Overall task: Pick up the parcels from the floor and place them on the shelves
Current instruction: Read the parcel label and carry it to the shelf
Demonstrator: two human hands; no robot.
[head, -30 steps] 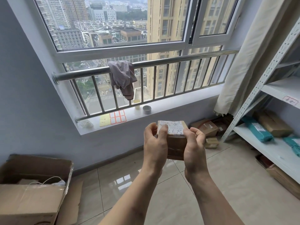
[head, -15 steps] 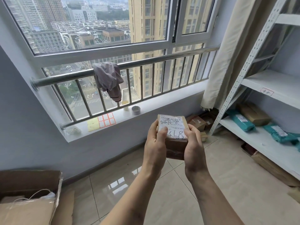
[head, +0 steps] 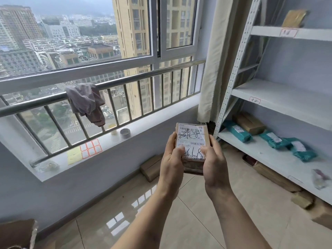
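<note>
A small brown parcel (head: pixel 192 141) with a white shipping label and handwritten numbers is held up in front of me, label facing me. My left hand (head: pixel 171 161) grips its left side and my right hand (head: pixel 213 163) grips its right side, thumbs on the label. The white metal shelf unit (head: pixel 269 95) stands to the right. Its lower shelf (head: pixel 255 150) carries teal bag parcels (head: pixel 237 133) and a brown box (head: pixel 248 123). One brown parcel (head: pixel 294 17) lies on the top shelf.
A brown box (head: pixel 151 167) lies on the tiled floor below the window sill (head: pixel 125 141). More boxes (head: pixel 276 177) sit under the shelf unit. An open carton (head: pixel 17 234) is at the lower left. A railing with a cloth (head: pixel 86 101) and a curtain (head: pixel 213 60) border the window.
My view has turned right toward the shelf unit, which now fills more of the right side. Both hands keep the parcel, now tilted so the label shows more fully.
</note>
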